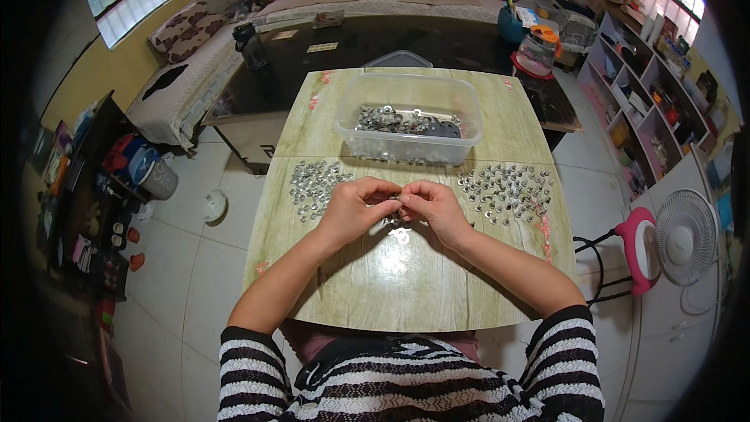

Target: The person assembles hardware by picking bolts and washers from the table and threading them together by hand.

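Note:
My left hand [358, 207] and my right hand [436, 210] meet over the middle of the table, thumbs and forefingers pinched together on a small metal part [396, 197]. The fingers cover most of it, so its exact kind is hidden. Below them lie a few loose metal pieces [401, 235]. Left of my left hand spreads a group of small shiny ring-like metal pieces [319, 186]. On the right is another group of small metal pieces with dark centres [512, 192]. Beyond my hands stands a clear plastic box [410, 147] holding metal parts [398, 119].
A light green marbled table [344, 289] carries all this. Behind it, a dark table [289, 55] bears a jug with an orange lid [538, 51] and a black flask [249, 45]. At right are a pink chair [638, 250], a fan [686, 236] and shelves [641, 101].

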The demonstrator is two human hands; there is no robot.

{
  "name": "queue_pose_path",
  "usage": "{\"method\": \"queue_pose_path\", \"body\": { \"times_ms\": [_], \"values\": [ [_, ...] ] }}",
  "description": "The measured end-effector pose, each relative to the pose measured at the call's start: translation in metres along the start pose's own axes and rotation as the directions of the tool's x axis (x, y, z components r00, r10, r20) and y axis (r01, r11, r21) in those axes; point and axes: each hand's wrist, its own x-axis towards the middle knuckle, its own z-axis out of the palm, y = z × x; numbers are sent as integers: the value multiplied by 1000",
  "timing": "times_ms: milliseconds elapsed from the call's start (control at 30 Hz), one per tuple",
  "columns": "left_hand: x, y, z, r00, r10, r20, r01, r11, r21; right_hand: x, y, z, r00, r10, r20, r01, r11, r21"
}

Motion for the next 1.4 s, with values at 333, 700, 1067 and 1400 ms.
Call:
{"method": "queue_pose_path", "body": {
  "times_ms": [333, 700, 1067, 1400],
  "values": [
    [2, 5, 3, 1000, 21, 13, -21, 999, 32, 5, -4, -6, 984, 166, -60, -158, 980, 117],
    [1, 10, 11, 999, 47, -25, -45, 995, 92, 2, -8, -8, 975, 202, -96, -192, 976, 104],
    [1, 6, 14, 996, -77, 39, 82, 988, -129, -10, -4, -9, 991, 92, -101, -92, 996, 6],
    [3, 17, 23, 983, -107, 148, 141, 960, -242, -31, -20, -19, 977, -202, -73, 131, 829, -544]
  ]
}}
